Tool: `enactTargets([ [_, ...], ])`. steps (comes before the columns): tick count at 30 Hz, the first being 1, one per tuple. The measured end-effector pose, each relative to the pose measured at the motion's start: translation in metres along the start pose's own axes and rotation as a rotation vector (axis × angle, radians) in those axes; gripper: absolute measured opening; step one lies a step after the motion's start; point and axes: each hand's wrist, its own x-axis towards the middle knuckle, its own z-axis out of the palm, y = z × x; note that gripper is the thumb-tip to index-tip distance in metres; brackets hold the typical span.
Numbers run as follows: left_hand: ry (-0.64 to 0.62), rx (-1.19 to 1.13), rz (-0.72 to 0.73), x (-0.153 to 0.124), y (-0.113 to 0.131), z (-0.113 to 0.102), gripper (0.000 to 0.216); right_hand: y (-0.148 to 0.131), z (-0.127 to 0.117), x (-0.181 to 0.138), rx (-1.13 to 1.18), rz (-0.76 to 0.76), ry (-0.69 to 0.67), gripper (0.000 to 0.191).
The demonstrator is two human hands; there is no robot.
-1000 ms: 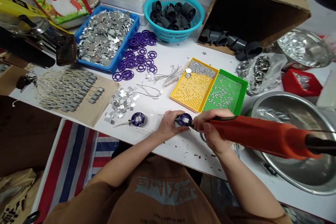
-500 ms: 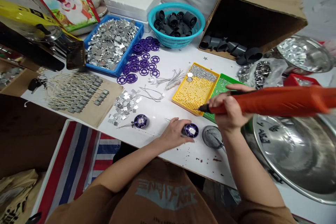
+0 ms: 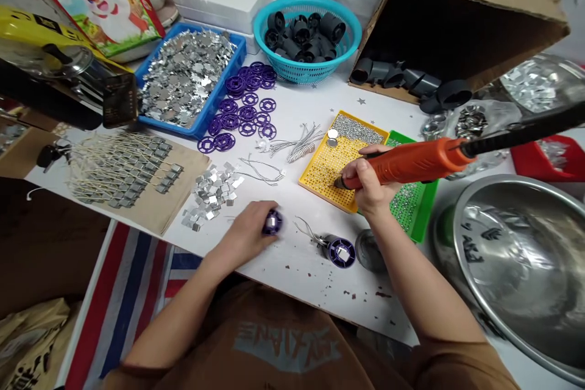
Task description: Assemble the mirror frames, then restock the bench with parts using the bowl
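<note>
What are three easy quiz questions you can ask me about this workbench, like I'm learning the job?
1. Which hand holds the orange soldering iron?
2. True or false: the left hand is touching a purple spool.
3. What colour is the plastic tray under the iron's tip? A) blue B) yellow C) red

Key: 1. Right hand. 2. True. 3. B.
</note>
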Motion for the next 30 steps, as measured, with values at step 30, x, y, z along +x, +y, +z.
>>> enactTargets([
  [30, 0.119, -0.413, 0.081, 0.021, 0.030, 0.052, 0.049, -0.063, 0.011, -0.056, 0.025, 0.027, -0.296, 0.027],
])
